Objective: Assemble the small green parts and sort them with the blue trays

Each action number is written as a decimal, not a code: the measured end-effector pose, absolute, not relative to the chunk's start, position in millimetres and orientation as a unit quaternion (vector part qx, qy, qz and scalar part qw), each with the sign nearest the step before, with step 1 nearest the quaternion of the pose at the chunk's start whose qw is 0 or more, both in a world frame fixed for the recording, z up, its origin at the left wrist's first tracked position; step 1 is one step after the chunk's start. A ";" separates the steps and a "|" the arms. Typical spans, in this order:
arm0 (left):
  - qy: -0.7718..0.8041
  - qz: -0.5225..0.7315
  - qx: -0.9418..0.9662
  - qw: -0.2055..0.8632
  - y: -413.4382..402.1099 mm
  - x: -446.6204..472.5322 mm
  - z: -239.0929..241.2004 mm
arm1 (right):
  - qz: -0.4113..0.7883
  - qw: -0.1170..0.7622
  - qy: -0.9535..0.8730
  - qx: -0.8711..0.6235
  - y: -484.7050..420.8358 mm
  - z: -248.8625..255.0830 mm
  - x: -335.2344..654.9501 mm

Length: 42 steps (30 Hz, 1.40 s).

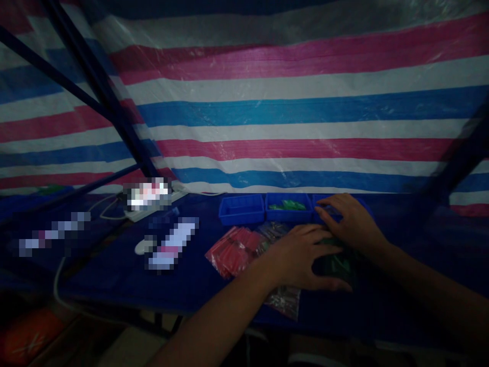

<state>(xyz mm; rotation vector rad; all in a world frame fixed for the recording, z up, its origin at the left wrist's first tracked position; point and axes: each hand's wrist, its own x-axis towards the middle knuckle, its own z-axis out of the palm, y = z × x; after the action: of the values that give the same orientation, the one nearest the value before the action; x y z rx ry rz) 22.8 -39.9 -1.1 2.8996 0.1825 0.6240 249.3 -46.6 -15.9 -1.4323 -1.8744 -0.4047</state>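
Note:
My left hand [301, 257] reaches across the clear plastic bags [284, 300], its thumb and fingers spread around a dark bag with green pieces [338, 262]. Nothing shows in its grip. Just beyond, my right hand [349, 221] hangs over the front of the right blue bin [319, 201], thumb apart from the fingers, with no visible object in it. That bin's contents are mostly covered by the hand. Left of my hands lies a stack of pink packets [235, 250] in clear plastic. Small green pieces [288, 205] lie in the middle blue bin [269, 216].
The left blue bin [223, 219] stands at the back of the blue table [126, 283]. Further left are a white power strip [139, 213], a white oval object [144, 246] and a blurred-out phone-like shape [173, 244]. A striped tarp [305, 109] hangs behind; dark metal poles [114, 117] flank it.

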 end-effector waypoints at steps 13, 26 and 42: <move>0.128 0.170 0.976 0.049 -23.6 15.9 -1.6 | -0.113 0.409 -0.733 -0.532 -54.7 -10.9 239.5; 0.202 0.420 0.865 0.187 -16.7 16.9 4.1 | 0.218 0.560 -0.653 -0.461 -66.3 -15.4 220.7; 0.238 0.481 0.810 0.238 -19.6 17.4 9.2 | 0.341 0.611 -0.512 -0.498 -61.8 -17.6 220.1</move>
<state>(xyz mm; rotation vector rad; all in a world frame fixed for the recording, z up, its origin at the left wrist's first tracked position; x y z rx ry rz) 17.4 -19.6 9.2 2.2185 0.6525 1.3167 220.1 -61.8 -17.6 -1.1503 -1.1826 0.7860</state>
